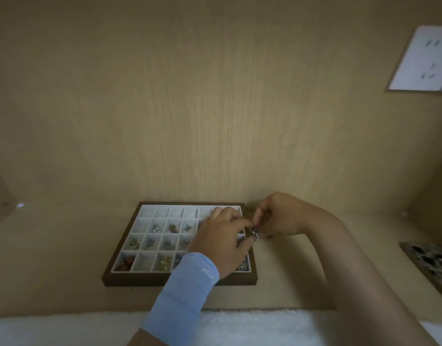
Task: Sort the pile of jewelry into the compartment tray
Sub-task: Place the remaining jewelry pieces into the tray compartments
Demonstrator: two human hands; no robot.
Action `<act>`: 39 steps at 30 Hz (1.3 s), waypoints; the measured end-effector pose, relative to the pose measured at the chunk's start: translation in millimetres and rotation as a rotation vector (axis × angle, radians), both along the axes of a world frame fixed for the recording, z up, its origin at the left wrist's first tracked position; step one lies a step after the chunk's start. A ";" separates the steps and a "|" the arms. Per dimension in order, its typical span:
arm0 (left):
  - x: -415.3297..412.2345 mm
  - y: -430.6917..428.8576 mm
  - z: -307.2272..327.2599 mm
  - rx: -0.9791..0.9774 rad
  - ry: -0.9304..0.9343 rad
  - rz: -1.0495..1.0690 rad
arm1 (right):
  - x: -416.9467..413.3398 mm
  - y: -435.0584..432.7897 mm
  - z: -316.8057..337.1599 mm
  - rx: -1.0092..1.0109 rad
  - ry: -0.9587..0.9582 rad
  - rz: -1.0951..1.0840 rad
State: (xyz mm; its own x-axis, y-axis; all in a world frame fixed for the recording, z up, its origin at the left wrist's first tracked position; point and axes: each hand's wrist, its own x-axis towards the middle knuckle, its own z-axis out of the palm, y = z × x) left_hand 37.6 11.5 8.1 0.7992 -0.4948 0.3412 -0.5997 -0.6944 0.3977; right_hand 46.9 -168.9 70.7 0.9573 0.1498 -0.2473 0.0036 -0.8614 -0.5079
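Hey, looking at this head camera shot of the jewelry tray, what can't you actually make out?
Head view throughout.
1. Right-hand compartments of the compartment tray: covered by the left grip and its blue sleeve.
2. The metal piece pinched by the left grip and right grip: small, blurred, partly under fingertips; type unclear.
3. Pieces in open compartments: too small and dim to name.
4. The patterned object at right: cut off by the frame edge.

Brown-framed compartment tray [130,279] lies flat — jewelry pieces [174,228] in several cells, silver piece [254,234] pinched alongside.
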 end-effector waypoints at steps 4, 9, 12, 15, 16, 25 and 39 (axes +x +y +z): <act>3.1 0.4 -4.1 -0.016 -0.008 0.005 | 3.9 7.3 -9.3 -0.060 -0.025 0.014; 3.2 0.8 -2.4 -0.073 0.038 0.005 | 5.2 -0.6 -9.7 0.004 -0.034 -0.005; 2.8 2.2 0.9 -0.121 0.078 0.020 | 4.3 -7.4 -7.4 0.082 -0.036 -0.022; 1.8 3.3 3.5 -0.167 0.093 0.037 | 2.2 -9.3 -3.3 0.228 -0.045 -0.034; 1.8 3.4 4.1 -0.178 0.099 0.041 | 1.1 -8.8 -1.3 0.293 -0.058 -0.037; 2.3 7.2 20.9 -0.615 0.387 0.060 | -3.0 1.5 10.2 0.668 -0.047 -0.066; 9.8 44.9 46.6 -0.796 0.560 0.027 | -8.1 38.7 13.2 0.799 -0.141 -0.158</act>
